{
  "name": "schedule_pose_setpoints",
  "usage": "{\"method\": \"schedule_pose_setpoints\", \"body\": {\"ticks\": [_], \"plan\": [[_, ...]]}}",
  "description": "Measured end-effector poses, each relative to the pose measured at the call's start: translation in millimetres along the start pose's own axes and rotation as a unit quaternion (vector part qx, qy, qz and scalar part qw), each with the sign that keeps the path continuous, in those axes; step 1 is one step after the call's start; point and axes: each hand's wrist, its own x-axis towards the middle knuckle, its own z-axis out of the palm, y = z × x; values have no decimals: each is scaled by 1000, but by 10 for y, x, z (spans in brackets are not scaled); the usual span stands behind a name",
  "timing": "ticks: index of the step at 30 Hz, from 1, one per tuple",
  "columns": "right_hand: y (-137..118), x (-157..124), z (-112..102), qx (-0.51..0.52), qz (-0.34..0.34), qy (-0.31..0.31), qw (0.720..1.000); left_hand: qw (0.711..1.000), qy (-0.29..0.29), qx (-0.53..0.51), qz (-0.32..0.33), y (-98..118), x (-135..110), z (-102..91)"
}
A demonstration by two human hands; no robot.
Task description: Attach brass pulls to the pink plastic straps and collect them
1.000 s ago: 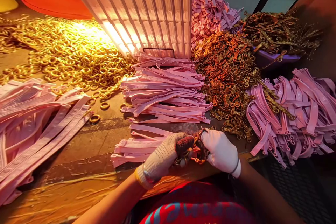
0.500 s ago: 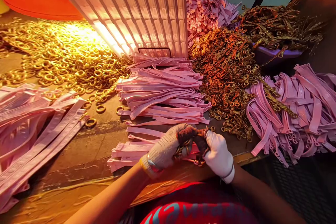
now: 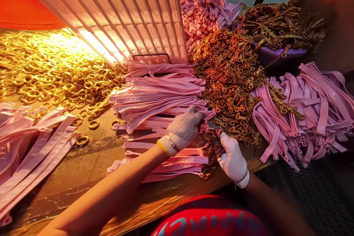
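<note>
My left hand (image 3: 183,129), in a knit glove, reaches forward onto the stack of pink straps (image 3: 157,96) in the middle of the table. Its fingers curl down over the strap ends. My right hand (image 3: 231,156), in a white glove, stays near the table's front edge, closed on a small bunch of brass clasps (image 3: 212,146). Under both hands lies a flat pile of pink straps (image 3: 177,163) with clasps at their ends. A big heap of brass clasps (image 3: 229,77) sits just beyond my right hand.
Gold rings (image 3: 49,70) cover the left of the wooden table (image 3: 91,171). More pink straps lie at far left (image 3: 27,147), right (image 3: 304,110) and back (image 3: 201,3). A white ribbed panel (image 3: 124,11) stands behind. A purple bowl (image 3: 276,54) holds clasps.
My hands were together working a clasp at the front edge. My left hand has now moved forward onto the strap stack, while my right hand keeps the clasps.
</note>
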Motion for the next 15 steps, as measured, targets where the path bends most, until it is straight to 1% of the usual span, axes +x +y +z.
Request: {"method": "schedule_pose_setpoints", "body": {"ticks": [1,2,3,5,6,8,10,11,12,15], "plan": [[-23,3,-36,-2,-3,-5,1000,998,23,-65,-10,16,-67,-57],[-58,12,-73,-4,-13,-6,1000,989,34,-141,-31,38,-148,-126],[-102,25,-106,-14,-26,-5,1000,974,27,-216,-64,67,-242,-201],[-210,58,-150,-62,-55,0,997,931,-16,-333,-149,143,-455,-337],[-269,74,-157,-94,-70,-6,993,909,-37,-371,-186,185,-564,-384],[-383,99,-142,-170,-88,-39,981,877,-65,-418,-230,268,-762,-416],[-483,106,-100,-246,-91,-87,961,862,-81,-437,-243,330,-913,-368],[-524,100,-75,-280,-90,-104,950,867,-85,-429,-241,348,-969,-321],[-555,87,-48,-310,-87,-114,940,879,-80,-408,-233,356,-1015,-262],[-589,10,35,-367,-96,-108,919,939,-39,-292,-178,317,-1118,-56]]}}
